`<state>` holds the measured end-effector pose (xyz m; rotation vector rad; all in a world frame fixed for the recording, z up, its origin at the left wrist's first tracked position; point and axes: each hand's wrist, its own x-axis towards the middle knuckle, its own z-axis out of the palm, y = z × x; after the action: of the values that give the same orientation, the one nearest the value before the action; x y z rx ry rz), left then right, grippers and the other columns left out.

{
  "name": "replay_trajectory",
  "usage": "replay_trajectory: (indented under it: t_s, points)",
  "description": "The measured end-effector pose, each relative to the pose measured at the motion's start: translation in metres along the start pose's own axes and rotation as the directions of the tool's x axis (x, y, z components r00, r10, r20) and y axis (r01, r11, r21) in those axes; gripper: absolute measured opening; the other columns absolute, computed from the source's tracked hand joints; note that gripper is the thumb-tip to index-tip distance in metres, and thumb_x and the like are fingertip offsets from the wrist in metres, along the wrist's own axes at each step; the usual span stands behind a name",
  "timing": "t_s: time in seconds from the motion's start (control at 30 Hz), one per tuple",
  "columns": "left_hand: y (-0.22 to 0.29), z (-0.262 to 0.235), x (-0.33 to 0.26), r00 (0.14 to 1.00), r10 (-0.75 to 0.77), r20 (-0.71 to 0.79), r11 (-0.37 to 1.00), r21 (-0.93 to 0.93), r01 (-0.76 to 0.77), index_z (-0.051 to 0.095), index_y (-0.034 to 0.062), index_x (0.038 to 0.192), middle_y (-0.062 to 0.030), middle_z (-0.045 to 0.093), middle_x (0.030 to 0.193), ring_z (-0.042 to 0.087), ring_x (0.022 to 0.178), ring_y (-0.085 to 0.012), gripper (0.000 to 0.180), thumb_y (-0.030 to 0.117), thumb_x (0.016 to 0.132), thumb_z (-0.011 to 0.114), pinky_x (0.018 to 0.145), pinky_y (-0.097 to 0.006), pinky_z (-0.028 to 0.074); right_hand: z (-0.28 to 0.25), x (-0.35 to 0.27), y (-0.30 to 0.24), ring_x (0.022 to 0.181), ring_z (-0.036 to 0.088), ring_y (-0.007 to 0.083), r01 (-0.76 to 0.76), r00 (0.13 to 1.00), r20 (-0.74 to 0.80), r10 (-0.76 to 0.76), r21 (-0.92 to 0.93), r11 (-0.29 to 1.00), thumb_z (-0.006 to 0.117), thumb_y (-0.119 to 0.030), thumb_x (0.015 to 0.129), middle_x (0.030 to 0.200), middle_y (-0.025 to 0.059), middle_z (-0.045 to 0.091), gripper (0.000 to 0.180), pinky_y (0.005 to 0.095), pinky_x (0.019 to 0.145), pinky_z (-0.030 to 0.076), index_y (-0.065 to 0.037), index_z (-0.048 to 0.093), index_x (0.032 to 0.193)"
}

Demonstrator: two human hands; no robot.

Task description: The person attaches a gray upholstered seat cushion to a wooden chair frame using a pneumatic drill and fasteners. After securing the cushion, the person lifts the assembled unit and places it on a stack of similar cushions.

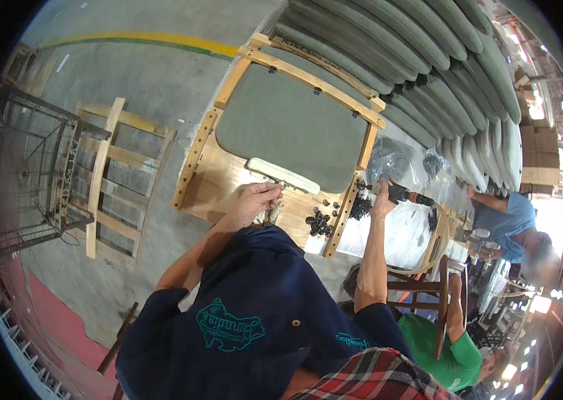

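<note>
1. Head view, left hand: your left hand (pixel 261 201) has thumb and fingers closed in a pinch at the near edge of the cream strip (pixel 283 175). Whether the pinch has the strip itself or a small part cannot be told.
2. Head view, right hand: your right hand (pixel 383 195) is wrapped around a dark power tool (pixel 399 194), just right of the wooden frame (pixel 193 163). Its working tip cannot be made out.
3. Head view, work: the grey-green panel (pixel 295 117) lies flat inside the frame on the bench (pixel 212 190); the strip rests along the panel's near edge, slightly slanted.
4. Finding, alignment: the strip could slide or turn, since your one pinch is the only hold seen on it.
5. Finding, fingers: your left fingertips sit right at the strip; if the tool were brought there without shifting them, a slipping tip could strike them.
6. Finding, loose parts: black parts (pixel 319 223) lie scattered on the bench beside the right rail. A sweep of your forearm or sleeve could knock them under the panel or off the edge.
7. Finding, surroundings: a pale hose (pixel 436 257) curves beyond the tool and could snag if it feeds it, which cannot be confirmed. A co-worker in green (pixel 438 360) sits near your right elbow; a wide swing could bump them.
</note>
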<state>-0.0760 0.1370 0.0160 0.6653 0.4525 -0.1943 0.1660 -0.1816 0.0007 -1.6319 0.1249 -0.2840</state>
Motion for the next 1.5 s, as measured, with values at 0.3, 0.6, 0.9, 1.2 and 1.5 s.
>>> replay_trajectory:
  t_s: [0.3, 0.6, 0.9, 1.2, 1.5]
  points:
    - [0.017, 0.001, 0.021, 0.999, -0.019, -0.029, 0.995, -0.094, 0.016, 0.061, -0.0042, 0.112, -0.0032, 0.060, 0.092, 0.053, 0.079, -0.0088, 0.022, 0.014, 0.101, 0.054, 0.073, -0.022, 0.046, 0.027, 0.000, -0.116, 0.076, 0.066, 0.0211, 0.096, 0.994, -0.066, -0.090, 0.096, 0.991, 0.067, -0.007, 0.086, 0.082, 0.0106, 0.065, 0.024, 0.0344, 0.071, 0.054, 0.003, 0.059, 0.106]
    - [0.023, 0.051, 0.063, 0.999, -0.020, 0.037, 0.992, -0.128, 0.025, 0.063, 0.0003, 0.109, -0.0010, 0.060, 0.093, 0.054, 0.080, -0.0084, 0.023, 0.021, 0.100, 0.058, 0.075, -0.023, 0.047, 0.068, -0.075, -0.162, 0.074, 0.059, 0.0261, -0.075, 0.997, 0.056, 0.052, 0.581, 0.810, 0.057, -0.013, 0.091, 0.075, 0.0099, 0.058, 0.012, 0.0476, 0.084, 0.047, -0.005, 0.058, 0.100]
    - [0.024, 0.070, 0.073, 0.989, -0.115, 0.095, 0.981, -0.143, 0.128, 0.064, -0.0003, 0.107, -0.0011, 0.058, 0.088, 0.050, 0.076, -0.0081, 0.023, 0.021, 0.101, 0.057, 0.072, -0.023, 0.046, 0.064, -0.087, -0.161, 0.076, 0.061, 0.0278, -0.070, 0.996, 0.078, 0.031, 0.567, 0.821, 0.058, -0.009, 0.089, 0.075, 0.0116, 0.058, 0.015, 0.0504, 0.085, 0.050, -0.003, 0.056, 0.103]
    - [0.023, 0.072, 0.076, 0.988, -0.119, 0.098, 0.993, -0.010, 0.120, 0.064, -0.0022, 0.108, -0.0023, 0.059, 0.088, 0.050, 0.075, -0.0078, 0.026, 0.022, 0.099, 0.060, 0.071, -0.022, 0.046, 0.059, -0.088, -0.158, 0.078, 0.061, 0.0284, -0.099, 0.994, 0.095, 0.053, 0.592, 0.800, 0.057, -0.010, 0.090, 0.076, 0.0123, 0.059, 0.016, 0.0508, 0.085, 0.050, -0.003, 0.056, 0.105]
    - [0.025, 0.074, 0.077, 0.986, -0.127, 0.112, 0.946, 0.314, 0.086, 0.066, -0.0025, 0.109, -0.0024, 0.062, 0.092, 0.051, 0.075, -0.0080, 0.027, 0.022, 0.099, 0.060, 0.070, -0.022, 0.048, 0.048, -0.092, -0.156, 0.078, 0.062, 0.0290, -0.123, 0.990, 0.123, 0.062, 0.585, 0.802, 0.059, -0.008, 0.089, 0.077, 0.0135, 0.061, 0.018, 0.0508, 0.086, 0.049, -0.002, 0.056, 0.106]
